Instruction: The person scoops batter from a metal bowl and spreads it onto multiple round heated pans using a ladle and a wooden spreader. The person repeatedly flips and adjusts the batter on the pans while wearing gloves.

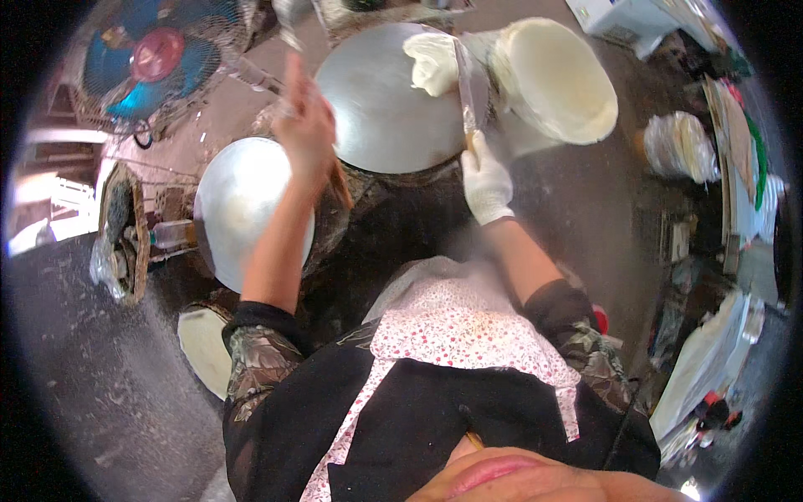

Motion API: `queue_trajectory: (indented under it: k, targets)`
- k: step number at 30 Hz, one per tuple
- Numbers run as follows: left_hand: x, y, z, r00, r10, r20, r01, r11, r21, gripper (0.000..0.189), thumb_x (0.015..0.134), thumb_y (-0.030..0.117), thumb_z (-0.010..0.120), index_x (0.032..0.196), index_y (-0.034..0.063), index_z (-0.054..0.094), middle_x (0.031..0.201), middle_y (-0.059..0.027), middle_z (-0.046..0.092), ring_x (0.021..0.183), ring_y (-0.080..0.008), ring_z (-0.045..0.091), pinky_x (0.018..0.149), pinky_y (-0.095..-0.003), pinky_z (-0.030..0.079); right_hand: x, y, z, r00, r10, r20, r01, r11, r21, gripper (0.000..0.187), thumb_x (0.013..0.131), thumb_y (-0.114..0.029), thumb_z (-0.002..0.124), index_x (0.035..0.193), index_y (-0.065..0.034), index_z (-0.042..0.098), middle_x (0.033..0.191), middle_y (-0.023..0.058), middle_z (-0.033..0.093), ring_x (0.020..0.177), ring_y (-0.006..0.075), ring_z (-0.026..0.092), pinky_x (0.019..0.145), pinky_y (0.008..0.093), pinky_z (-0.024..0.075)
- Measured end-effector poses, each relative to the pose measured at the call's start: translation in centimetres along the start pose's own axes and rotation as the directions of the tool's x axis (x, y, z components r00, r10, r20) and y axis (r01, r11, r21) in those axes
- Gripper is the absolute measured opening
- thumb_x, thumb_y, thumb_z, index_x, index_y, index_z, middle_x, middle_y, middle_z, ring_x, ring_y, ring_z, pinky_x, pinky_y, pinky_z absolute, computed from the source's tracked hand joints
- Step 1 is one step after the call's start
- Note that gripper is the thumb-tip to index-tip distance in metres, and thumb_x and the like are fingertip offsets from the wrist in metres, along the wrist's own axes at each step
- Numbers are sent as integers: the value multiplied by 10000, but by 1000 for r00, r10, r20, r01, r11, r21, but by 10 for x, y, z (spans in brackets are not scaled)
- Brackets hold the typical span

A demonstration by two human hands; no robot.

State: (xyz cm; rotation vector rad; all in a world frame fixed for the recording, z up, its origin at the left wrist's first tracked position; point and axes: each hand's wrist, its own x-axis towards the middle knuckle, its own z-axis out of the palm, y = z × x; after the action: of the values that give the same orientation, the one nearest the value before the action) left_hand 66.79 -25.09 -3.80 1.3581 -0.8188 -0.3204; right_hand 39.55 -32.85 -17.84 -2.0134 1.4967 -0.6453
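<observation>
My left hand [305,128], bare and blurred, grips a long utensil. Its metal head [290,22] lies beyond my fingers and its brown wooden handle [339,187] comes out below the hand. My right hand [487,183] wears a white knitted glove and holds a wooden-handled metal spatula [465,94]. The blade reaches over the right side of a large round griddle [382,106]. Along the blade's left side, a soft, folded white sheet or batter [433,63] lies on the griddle; whether blade and sheet touch cannot be told.
A round pale stack [558,81], seemingly of thin sheets, stands right of the griddle. A shiny round metal plate or lid [241,194] sits left, below a caged blue fan [157,56]. Farther right is a plastic-wrapped bundle [680,147]. A pale disc [207,348] is by my left elbow.
</observation>
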Motion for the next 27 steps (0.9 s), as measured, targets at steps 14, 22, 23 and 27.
queue_trajectory:
  k: [14,22,23,27]
  targets:
    - [-178,18,-32,840,-536,88,540,840,-44,538,1133,81,454,1661,169,396,631,48,474,486,-35,415,432,-222,372,64,-57,22,984,-124,126,141,980,-141,494,1027,-398,582,1487,-219,592,1053,241,754,976,452,726,890,530,560]
    - [-198,35,-43,870,-488,71,492,870,-45,542,1130,65,448,1663,147,389,644,32,498,460,-43,400,426,-224,367,62,-54,17,976,-89,199,127,974,-189,505,1002,-392,614,1493,-278,590,1054,238,759,991,426,734,910,507,562]
    - [-196,34,-43,880,-470,68,473,880,-44,543,1131,63,446,1664,147,387,642,33,494,461,-42,399,426,-222,365,71,-71,18,945,-94,314,156,972,-178,518,1041,-376,519,1525,-195,546,1249,170,731,1110,424,694,1003,501,520]
    - [-207,45,-47,855,-517,49,519,849,-96,557,1125,43,453,1669,137,377,626,60,466,501,-28,386,447,-222,350,74,-65,-12,947,-96,306,145,979,-142,497,1031,-366,562,1501,-207,596,1238,169,741,1107,374,712,998,450,535]
